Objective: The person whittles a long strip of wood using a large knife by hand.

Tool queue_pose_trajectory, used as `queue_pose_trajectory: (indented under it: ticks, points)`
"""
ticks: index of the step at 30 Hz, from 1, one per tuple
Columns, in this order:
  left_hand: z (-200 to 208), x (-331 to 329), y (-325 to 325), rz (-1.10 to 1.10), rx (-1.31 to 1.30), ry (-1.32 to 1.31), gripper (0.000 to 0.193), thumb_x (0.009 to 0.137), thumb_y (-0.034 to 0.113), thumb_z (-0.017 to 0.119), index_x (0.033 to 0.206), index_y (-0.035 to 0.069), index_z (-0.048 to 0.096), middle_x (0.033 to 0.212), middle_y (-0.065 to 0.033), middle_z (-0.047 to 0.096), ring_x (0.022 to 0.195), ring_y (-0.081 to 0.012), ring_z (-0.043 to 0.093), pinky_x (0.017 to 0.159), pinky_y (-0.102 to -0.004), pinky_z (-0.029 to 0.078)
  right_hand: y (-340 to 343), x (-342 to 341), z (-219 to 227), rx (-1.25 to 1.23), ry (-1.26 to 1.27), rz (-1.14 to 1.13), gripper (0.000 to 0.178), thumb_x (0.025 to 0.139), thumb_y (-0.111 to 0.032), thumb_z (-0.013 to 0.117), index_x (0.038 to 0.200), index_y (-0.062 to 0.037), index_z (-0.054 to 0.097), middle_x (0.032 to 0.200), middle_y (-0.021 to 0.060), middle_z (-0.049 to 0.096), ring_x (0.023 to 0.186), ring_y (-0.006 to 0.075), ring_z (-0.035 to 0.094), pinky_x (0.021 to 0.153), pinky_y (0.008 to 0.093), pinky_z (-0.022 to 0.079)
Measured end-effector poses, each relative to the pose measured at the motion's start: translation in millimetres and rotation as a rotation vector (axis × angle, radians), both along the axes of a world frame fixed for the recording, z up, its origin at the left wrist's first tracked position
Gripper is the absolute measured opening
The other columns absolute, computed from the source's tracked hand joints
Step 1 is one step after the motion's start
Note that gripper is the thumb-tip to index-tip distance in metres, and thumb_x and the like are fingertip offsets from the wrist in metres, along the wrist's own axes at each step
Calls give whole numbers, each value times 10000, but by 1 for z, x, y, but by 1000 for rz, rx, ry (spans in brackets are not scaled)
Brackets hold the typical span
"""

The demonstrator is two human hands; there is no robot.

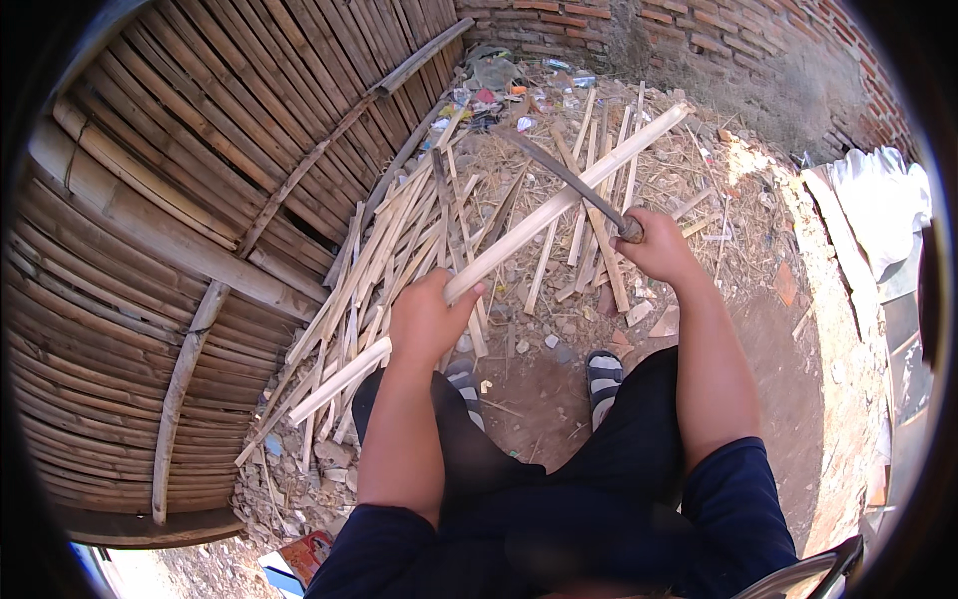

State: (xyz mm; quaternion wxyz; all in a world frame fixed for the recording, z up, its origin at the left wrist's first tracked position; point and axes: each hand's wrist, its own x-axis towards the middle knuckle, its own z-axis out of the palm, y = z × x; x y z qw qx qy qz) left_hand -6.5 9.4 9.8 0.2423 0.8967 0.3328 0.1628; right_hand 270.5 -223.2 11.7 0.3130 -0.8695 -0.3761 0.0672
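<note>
My left hand [429,314] grips a long pale bamboo strip [554,210] near its middle; the strip slants from lower left up to the upper right. My right hand [654,245] is closed on the handle of a long curved knife [559,170], whose dark blade crosses the strip and points up to the left. Below the hands lies a heap of split bamboo strips [399,250] on the ground. My two striped sandals [604,374] rest on bare earth between the hands.
A woven bamboo wall panel [170,230] fills the left side. A brick wall [718,40] runs along the top, with litter at its foot. Pale sheeting [878,200] lies at the right. Rubble and stones cover the ground at lower left.
</note>
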Motion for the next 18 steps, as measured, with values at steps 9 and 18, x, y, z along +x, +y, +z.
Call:
queue_pose_trajectory:
  ticks: [9,18]
  points:
    - [-4,1,-2,-31,17,-7,486,920,520,798,978,41,743,826,-213,737,808,-427,730,736,-510,562,17,-42,6,-188,-94,303,317,837,-244,858,956,-10,679,858,225,712,857,445,692,768,496,535]
    - [-5,-1,1,-10,78,-69,411,892,429,845,978,35,764,795,-186,737,757,-382,729,711,-470,558,-8,7,-1,66,-19,-90,367,860,-272,842,1101,-19,729,927,253,737,922,441,725,825,509,561]
